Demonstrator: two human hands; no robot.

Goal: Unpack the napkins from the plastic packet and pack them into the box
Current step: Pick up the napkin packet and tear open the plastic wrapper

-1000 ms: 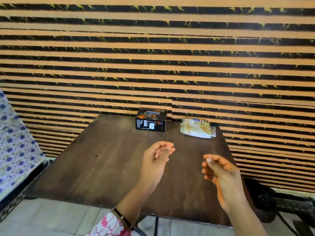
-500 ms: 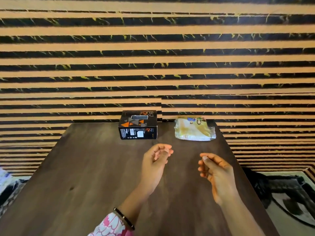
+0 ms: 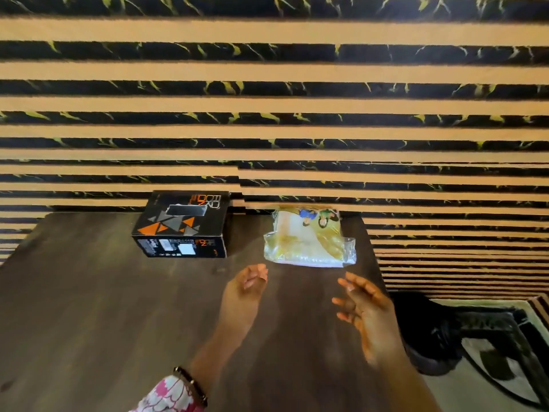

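two bare hands over dark table: left hand fingers loosely curled, right hand fingers spread, both empty. plastic napkin packet just beyond fingertips; black box, closed, beyond-left.

Home room: striped wall panelling, rug.

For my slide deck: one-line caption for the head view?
Both empty hands, left hand and right hand, reach toward the napkin packet beside the closed box.

Closed box beside sealed napkin packet
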